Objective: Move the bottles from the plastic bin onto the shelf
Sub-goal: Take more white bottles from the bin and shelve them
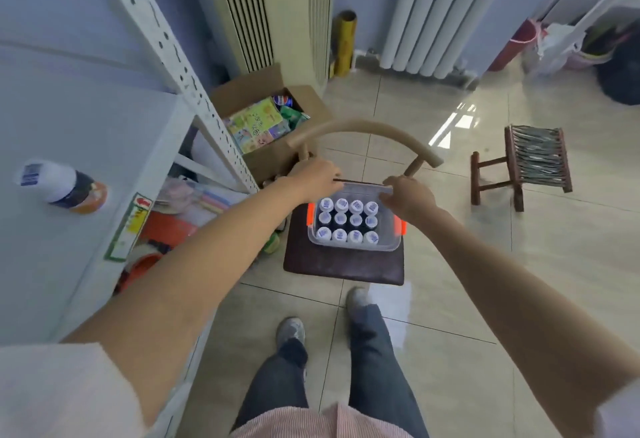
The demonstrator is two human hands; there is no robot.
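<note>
Grips the clear lid (pixel 363 188) at both ends: left hand (pixel 317 176) curled on the left corner, right hand (pixel 407 197) curled on the right, fingers closed round the edge on each side. Holds it over the far rim of the bin (pixel 353 247), seemingly tilted up off it, though too clear and blurred to say whether any edge touches.

Shows the bottles (pixel 348 221) beneath, upright and white-capped, packed cap to cap in three rows of four, none out of the bin yet. Shows the bin on the seat of a chair (pixel 343 264), orange latches at both sides, and the shelf (pixel 86 119) to the left, with one bottle (pixel 62 184) already lying on its side there.

Looks like the opening step, so for a clean job:
- Lift both ends evenly, to avoid dragging the bin along the seat.
- Clear the curved chair back just beyond before swinging the lid away.
- Park the lid somewhere off the shelf and out of the walking path, not on the caps.
- Take an outer bottle first; tight packing leaves little room for fingers in the middle.
- Stand the bottles upright on the shelf, since a lying one may roll.

Leaves a cardboard box (pixel 263 126) by the shelf post and a stool (pixel 533 160) well off to the right.
</note>
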